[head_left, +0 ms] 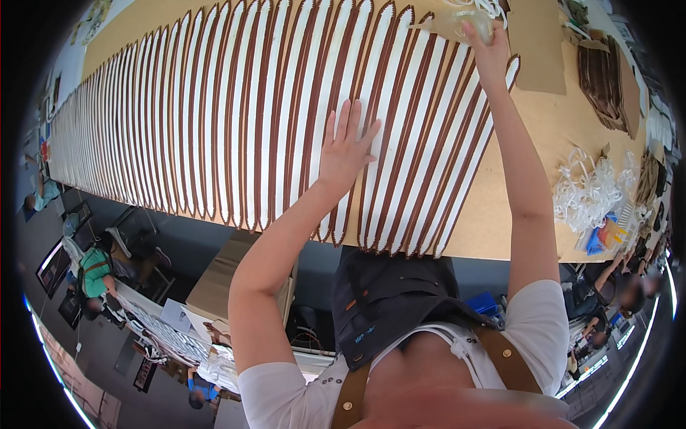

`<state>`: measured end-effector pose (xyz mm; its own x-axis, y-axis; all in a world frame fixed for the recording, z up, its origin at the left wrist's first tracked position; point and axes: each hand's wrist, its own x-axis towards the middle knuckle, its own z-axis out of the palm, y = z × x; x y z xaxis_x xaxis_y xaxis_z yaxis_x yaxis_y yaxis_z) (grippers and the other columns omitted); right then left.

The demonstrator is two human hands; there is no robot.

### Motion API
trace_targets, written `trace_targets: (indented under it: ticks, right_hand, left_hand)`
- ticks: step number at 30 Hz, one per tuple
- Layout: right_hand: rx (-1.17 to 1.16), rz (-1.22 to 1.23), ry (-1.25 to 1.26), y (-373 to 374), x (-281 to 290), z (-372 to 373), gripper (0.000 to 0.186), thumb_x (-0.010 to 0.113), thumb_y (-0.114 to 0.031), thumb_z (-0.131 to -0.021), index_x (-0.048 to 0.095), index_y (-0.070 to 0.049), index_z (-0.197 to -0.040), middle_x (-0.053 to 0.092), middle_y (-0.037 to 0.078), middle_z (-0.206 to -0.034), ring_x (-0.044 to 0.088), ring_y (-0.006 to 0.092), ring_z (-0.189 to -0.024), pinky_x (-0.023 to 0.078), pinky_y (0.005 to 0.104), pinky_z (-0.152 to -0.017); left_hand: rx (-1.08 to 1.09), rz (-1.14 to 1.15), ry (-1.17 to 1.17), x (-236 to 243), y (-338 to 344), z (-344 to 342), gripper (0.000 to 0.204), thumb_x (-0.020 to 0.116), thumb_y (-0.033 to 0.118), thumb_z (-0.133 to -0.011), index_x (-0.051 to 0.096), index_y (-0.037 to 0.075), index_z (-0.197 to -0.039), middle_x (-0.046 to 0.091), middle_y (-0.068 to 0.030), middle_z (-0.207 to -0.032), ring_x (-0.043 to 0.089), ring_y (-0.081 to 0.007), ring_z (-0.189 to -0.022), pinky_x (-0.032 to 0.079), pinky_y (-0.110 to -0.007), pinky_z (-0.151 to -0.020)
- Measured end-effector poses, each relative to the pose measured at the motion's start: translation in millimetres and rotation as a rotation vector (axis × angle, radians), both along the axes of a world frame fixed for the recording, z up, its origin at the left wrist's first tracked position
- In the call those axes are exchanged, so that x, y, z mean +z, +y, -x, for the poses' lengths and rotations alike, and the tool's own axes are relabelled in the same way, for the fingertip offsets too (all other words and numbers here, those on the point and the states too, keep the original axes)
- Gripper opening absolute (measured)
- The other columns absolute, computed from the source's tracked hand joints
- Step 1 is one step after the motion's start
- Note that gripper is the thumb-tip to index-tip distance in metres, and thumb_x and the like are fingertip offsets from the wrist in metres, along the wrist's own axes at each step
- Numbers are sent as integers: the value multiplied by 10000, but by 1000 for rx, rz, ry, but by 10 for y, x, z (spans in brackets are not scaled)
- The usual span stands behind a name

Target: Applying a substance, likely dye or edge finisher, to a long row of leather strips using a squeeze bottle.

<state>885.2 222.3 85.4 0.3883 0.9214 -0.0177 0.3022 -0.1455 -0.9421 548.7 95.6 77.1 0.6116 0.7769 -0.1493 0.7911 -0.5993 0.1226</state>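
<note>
Left hand (348, 146) open, fingers spread, pressed flat on the overlapping white-and-brown strips (236, 107) covering the brown table (514, 186). Farther out, right hand (488, 44) closed around a clear squeeze bottle (454, 23), nozzle at the strips' far ends. Beyond, right: loose white cord pile (589, 189).

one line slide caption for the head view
Left hand flat on overlapped white-and-brown strips; right hand holds squeeze bottle at far edge.

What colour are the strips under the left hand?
White strips edged in brown, head view.
</note>
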Motion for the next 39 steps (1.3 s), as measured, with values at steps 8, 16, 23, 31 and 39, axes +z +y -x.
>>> trace_targets:
  ticks: [8,16,23,31,39]
  right_hand:
    - [15,49,-111,-96,69,17,602,841,-435,-870,619,4,-1218,695,81,-1055,652,154,-981,522,315,-880]
    - [87,144,-19,-471,127,224,596,840,-425,-872,613,-9,-1233,704,87,-1076,656,164,-996,523,318,-899]
    - [117,72,72,-434,16,112,601,834,-400,-885,586,-4,-1265,687,71,-1116,643,146,-1017,516,297,-901]
    - [-23,-45,26,-261,-89,57,643,828,-400,-894,550,8,-1307,668,84,-1143,623,140,-1053,497,294,-926]
    - [173,140,408,-441,55,-40,631,796,-387,-921,551,29,-1326,666,117,-1209,653,189,-1131,529,351,-1013]
  left_hand:
    - [-3,-4,-15,7,11,-11,973,805,544,-728,406,315,-1585,238,-231,-1678,201,-421,-1562,223,-576,-1257]
    - [-4,8,-30,11,7,-4,961,806,532,-734,412,308,-1582,237,-235,-1677,195,-425,-1563,221,-581,-1255]
    - [-9,6,-30,32,6,-4,942,801,530,-747,418,308,-1580,241,-234,-1676,186,-423,-1567,205,-582,-1259]
    - [-12,1,-20,12,5,-4,926,795,532,-756,428,306,-1575,249,-234,-1673,187,-426,-1566,203,-586,-1258]
    - [-8,10,-59,65,23,-24,900,816,500,-756,460,293,-1557,248,-232,-1672,181,-427,-1567,195,-590,-1258]
